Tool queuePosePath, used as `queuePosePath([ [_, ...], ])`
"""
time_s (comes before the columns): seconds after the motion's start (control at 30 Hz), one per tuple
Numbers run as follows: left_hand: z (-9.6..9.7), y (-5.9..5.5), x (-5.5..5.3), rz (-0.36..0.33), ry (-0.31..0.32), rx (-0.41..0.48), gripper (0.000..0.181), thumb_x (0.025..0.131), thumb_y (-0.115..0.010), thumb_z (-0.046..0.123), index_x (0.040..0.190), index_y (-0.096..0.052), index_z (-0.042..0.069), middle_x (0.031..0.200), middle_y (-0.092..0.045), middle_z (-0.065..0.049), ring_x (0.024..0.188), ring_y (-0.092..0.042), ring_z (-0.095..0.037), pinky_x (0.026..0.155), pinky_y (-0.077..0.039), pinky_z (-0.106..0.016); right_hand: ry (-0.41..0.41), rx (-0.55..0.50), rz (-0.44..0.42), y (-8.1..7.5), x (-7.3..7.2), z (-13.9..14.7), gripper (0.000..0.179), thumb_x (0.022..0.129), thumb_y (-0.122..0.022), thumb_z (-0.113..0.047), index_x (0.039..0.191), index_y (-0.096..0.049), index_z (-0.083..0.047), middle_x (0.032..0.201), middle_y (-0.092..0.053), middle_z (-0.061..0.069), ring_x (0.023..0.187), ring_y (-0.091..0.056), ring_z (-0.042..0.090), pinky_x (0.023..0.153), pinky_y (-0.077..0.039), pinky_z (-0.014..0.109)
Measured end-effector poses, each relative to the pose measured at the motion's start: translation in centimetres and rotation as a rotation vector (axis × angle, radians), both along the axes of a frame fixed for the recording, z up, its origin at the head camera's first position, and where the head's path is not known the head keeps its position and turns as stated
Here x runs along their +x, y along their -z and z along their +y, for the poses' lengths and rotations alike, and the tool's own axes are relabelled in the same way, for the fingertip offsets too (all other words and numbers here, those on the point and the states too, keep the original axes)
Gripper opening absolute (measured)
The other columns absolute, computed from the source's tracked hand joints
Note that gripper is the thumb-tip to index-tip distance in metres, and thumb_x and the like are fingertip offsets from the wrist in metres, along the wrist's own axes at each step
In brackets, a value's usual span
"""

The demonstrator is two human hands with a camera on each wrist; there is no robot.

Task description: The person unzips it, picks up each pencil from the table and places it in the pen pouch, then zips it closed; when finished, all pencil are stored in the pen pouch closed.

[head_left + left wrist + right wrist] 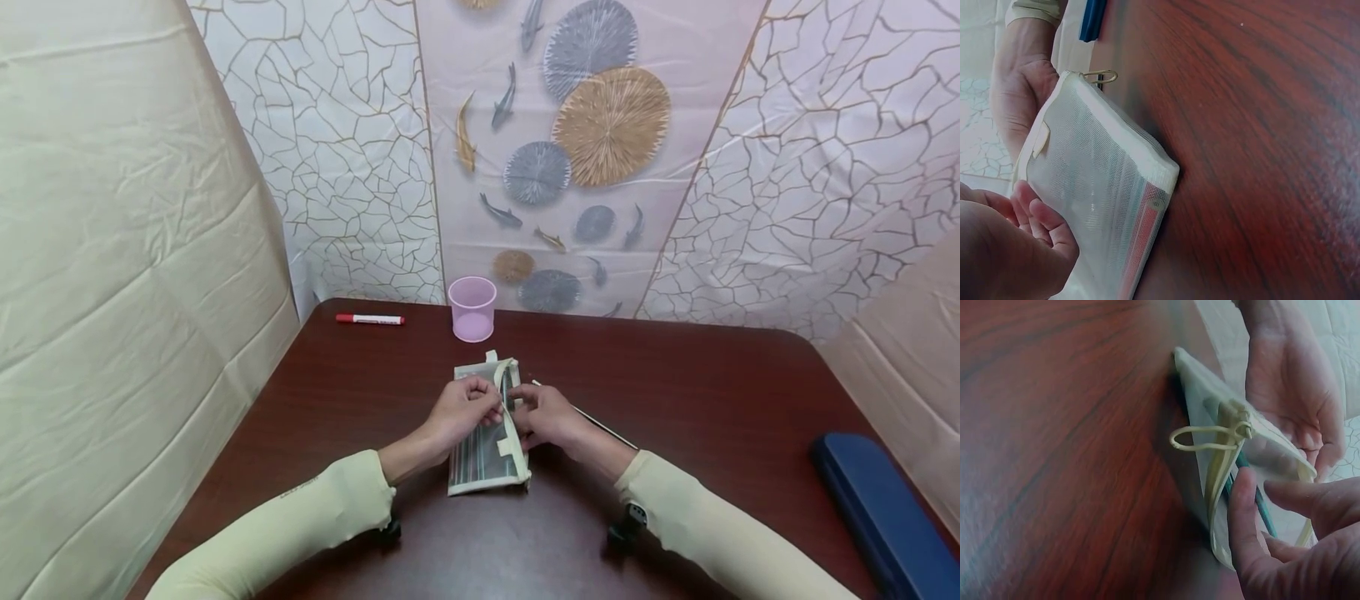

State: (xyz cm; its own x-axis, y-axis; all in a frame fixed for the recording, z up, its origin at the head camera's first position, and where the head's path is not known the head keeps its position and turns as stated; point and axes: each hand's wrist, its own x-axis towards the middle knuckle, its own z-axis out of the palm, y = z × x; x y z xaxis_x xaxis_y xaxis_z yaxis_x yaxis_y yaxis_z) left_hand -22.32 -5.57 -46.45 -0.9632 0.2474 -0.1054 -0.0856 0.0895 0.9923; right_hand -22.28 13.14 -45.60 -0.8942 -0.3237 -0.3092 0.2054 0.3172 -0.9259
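Note:
A mesh zip pencil case (480, 462) with cream trim lies on the table between the hands, several striped pencils showing through its side. My left hand (461, 410) pinches the edge of its zipped opening. On the opposite side, my right hand (552, 417) reaches fingers, fairly straight, into the gaping mouth. Dark green pencils (1263, 509) lie among these fingers in the right wrist view. A cream cord loop (1200, 448) hangs from the zip end. Something red (1143, 234) shows through the mesh near the bottom edge in the left wrist view.
A pink plastic cup (473, 321) stands behind the pencil case. To its left lies a red-capped white marker (371, 319). One thin light stick (603, 427) runs beneath the right wrist. A long blue case (881, 508) sits at the table's right edge.

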Motion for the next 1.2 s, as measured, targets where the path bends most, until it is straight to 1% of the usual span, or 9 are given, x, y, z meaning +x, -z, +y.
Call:
queuePosePath([
  [0.13,-0.1,-0.3,0.1,0.000,-0.002,0.009,0.009,0.098,-0.064,0.009,0.100,-0.065,0.001,0.081,-0.072,-0.003,0.071,-0.069,-0.008,0.070,-0.057,-0.024,0.004,-0.008,0.015,-0.2,-0.2,0.4,0.047,0.097,-0.065,-0.003,0.143,-0.058,0.004,0.105,-0.075,0.016,0.072,-0.071,0.018,0.068,-0.066,0.039],
  [0.27,-0.2,-0.4,0.0,-0.009,-0.006,0.010,0.008,0.098,-0.063,0.009,0.099,-0.065,0.001,0.080,-0.071,-0.002,0.071,-0.069,-0.008,0.070,-0.057,-0.023,0.022,-0.027,0.025,-0.5,-0.2,1.3,0.044,0.102,-0.066,-0.010,0.143,-0.057,0.003,0.107,-0.073,0.018,0.081,-0.075,0.023,0.072,-0.067,0.042],
  [0.4,-0.3,-0.2,0.0,-0.007,-0.006,0.001,0.009,0.098,-0.064,0.011,0.098,-0.066,0.002,0.080,-0.071,-0.001,0.070,-0.069,-0.008,0.070,-0.057,-0.023,0.057,-0.013,0.086,-0.7,-0.5,2.9,0.042,0.103,-0.066,-0.014,0.140,-0.058,0.005,0.114,-0.070,0.026,0.091,-0.076,0.029,0.073,-0.067,0.041],
  [0.53,-0.4,-0.2,0.0,-0.011,0.000,-0.005,0.008,0.098,-0.064,0.012,0.097,-0.066,0.004,0.079,-0.071,0.000,0.070,-0.069,-0.008,0.070,-0.058,-0.024,0.071,0.011,0.164,-0.6,-1.2,5.1,0.041,0.103,-0.067,-0.017,0.136,-0.059,0.005,0.116,-0.068,0.031,0.095,-0.075,0.035,0.074,-0.067,0.045],
  [0.73,-0.6,-0.5,0.2,-0.012,0.003,-0.011,0.007,0.097,-0.065,0.012,0.096,-0.066,0.004,0.080,-0.072,0.000,0.070,-0.069,-0.009,0.070,-0.058,-0.024,0.072,0.191,0.307,-0.4,-2.1,8.4,0.036,0.102,-0.070,-0.024,0.129,-0.065,0.000,0.112,-0.073,0.025,0.090,-0.075,0.031,0.071,-0.066,0.043],
  [0.87,-0.7,-0.6,0.2,-0.013,0.002,-0.012,0.008,0.097,-0.065,0.012,0.097,-0.066,0.004,0.080,-0.072,0.000,0.071,-0.069,-0.009,0.070,-0.058,-0.024,0.043,0.357,0.387,-0.4,-2.5,10.0,0.031,0.100,-0.073,-0.024,0.124,-0.069,-0.005,0.105,-0.077,0.016,0.081,-0.072,0.024,0.068,-0.062,0.036],
  [0.97,-0.6,-0.5,0.2,-0.013,0.005,-0.010,0.009,0.097,-0.065,0.013,0.097,-0.066,0.004,0.080,-0.072,0.000,0.071,-0.069,-0.009,0.070,-0.058,-0.024,-0.012,0.446,0.422,-0.3,-2.8,10.8,0.029,0.097,-0.077,-0.021,0.121,-0.070,-0.008,0.100,-0.074,0.010,0.080,-0.067,0.020,0.069,-0.055,0.030],
  [1.07,-0.6,-0.5,0.1,-0.014,0.009,-0.008,0.008,0.097,-0.065,0.013,0.097,-0.066,0.004,0.080,-0.071,0.000,0.071,-0.069,-0.009,0.070,-0.058,-0.024,-0.083,0.454,0.424,0.1,-3.1,11.4,0.030,0.094,-0.079,-0.015,0.121,-0.069,-0.006,0.099,-0.070,0.010,0.082,-0.063,0.019,0.067,-0.052,0.029],
  [1.2,-0.5,-0.4,0.0,-0.012,0.013,-0.020,0.008,0.097,-0.065,0.013,0.096,-0.066,0.005,0.079,-0.071,0.001,0.071,-0.069,-0.008,0.070,-0.058,-0.024,-0.155,0.411,0.410,0.8,-3.5,12.0,0.034,0.093,-0.080,-0.012,0.123,-0.068,-0.004,0.102,-0.068,0.015,0.084,-0.063,0.022,0.065,-0.052,0.028],
])
